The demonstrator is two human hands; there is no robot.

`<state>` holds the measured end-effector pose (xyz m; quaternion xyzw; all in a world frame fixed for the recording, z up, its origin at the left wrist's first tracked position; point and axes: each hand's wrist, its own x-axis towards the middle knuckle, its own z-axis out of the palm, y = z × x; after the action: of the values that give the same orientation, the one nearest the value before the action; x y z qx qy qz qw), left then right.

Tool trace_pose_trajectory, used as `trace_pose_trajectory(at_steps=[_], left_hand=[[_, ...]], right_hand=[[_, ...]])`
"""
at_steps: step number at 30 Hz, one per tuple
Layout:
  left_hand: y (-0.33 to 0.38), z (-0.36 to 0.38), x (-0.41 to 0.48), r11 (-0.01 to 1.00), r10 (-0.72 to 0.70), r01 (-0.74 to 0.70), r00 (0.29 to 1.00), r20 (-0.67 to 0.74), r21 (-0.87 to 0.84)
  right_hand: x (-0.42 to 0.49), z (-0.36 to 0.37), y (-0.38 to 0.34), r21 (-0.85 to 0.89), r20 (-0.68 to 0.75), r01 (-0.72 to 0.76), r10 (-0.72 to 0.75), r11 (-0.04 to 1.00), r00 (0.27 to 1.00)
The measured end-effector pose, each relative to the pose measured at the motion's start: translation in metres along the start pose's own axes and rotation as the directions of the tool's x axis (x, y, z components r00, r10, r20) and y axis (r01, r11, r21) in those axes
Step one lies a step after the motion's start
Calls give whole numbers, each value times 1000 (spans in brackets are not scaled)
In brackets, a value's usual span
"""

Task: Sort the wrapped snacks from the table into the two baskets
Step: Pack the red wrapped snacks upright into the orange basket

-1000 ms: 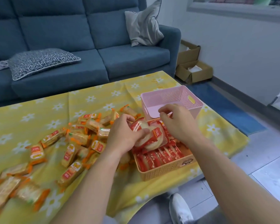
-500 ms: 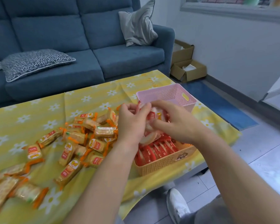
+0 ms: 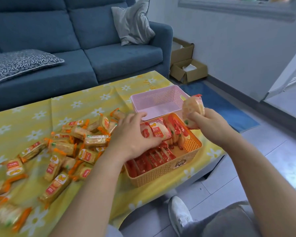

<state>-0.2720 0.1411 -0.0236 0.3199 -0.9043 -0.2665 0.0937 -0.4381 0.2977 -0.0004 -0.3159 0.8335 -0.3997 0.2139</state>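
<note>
Apart now, the right hand [image 3: 210,124] grips one round snack [image 3: 193,108] clear, probably making room, while the left hand [image 3: 133,134] grips red packets [image 3: 156,131] inside the orange basket [image 3: 161,173].

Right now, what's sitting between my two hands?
The head view shows the orange basket, packed with red-wrapped snacks, between your left hand and your right hand, which grips a round snack pack.
</note>
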Motion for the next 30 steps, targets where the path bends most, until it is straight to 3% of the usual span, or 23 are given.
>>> trace_pose_trajectory(at_steps=[3,9,14,23,30], left_hand=[[-14,7,0,997,-55,42,976,210,67],[-18,6,2,997,-9,10,1000,12,-79],[-11,10,-1,952,-11,-21,995,-100,-306],[-3,24,5,903,-91,36,990,-109,-428],[-8,23,6,921,-91,61,994,-60,-384]], right_hand=[[6,8,4,-63,11,-61,62,996,998],[9,15,8,-193,7,-91,94,977,996],[9,20,14,-340,98,-92,132,936,986],[9,26,7,-365,8,-82,91,927,996],[9,45,8,-611,194,45,95,790,976]])
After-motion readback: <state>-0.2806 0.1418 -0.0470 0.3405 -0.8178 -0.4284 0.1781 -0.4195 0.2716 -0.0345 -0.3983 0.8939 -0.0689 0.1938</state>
